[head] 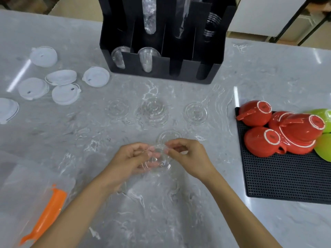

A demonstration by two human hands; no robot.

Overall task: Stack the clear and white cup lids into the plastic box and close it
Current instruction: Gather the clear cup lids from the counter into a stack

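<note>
I see my left hand (132, 158) and right hand (186, 156) both pinching a clear lid (156, 161) between curled fingers (152, 154), held just above the worktop (161, 212). More clear lids (154, 111) lie at 12 o'clock and white lids (64, 93) at 10 o'clock. A black cup organizer (161, 51) stands behind them, red cups (279, 133) sit on a black mat (286, 179) at 3 o'clock, and the plastic box (26, 194) with its orange clip (48, 212) lies at 8 o'clock.
</note>
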